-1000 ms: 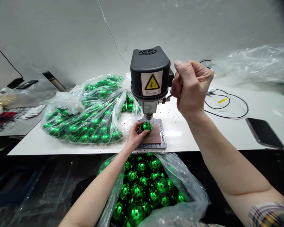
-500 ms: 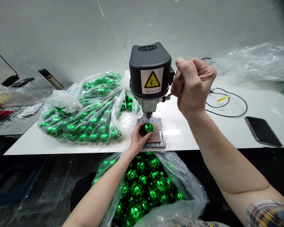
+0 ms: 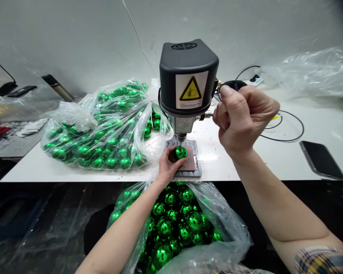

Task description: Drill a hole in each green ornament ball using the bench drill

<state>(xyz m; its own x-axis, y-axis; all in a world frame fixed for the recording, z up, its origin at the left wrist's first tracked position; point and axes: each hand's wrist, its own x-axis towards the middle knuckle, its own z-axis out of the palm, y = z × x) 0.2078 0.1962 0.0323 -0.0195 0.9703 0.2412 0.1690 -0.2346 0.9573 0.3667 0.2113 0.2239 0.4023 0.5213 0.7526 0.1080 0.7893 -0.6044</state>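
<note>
A bench drill press (image 3: 189, 76) with a black motor cover and a yellow warning label stands in the middle of the table. Below its chuck, the thin bit reaches down to a shiny green ball (image 3: 181, 152) on a brown board (image 3: 190, 161) over the grey base plate (image 3: 197, 172). My left hand (image 3: 169, 165) has its thumb and fingers round the ball, holding it from the left and front. To the right of the motor, my right hand (image 3: 246, 120) is closed in a fist on the drill press lever (image 3: 208, 115), most of which the fingers hide.
A clear bag (image 3: 88, 146) full of green balls lies left on the white table (image 3: 223, 167). Another open bag (image 3: 217, 217) of balls is below the front edge. A phone (image 3: 321, 159) and a black cable (image 3: 298, 133) lie right. Dark shavings are scattered near the base.
The whole view has shifted slightly, and the motor cover looks bigger and higher. My right fist has moved right and a little down, uncovering a black round part behind it. My left hand stays on the ball.
</note>
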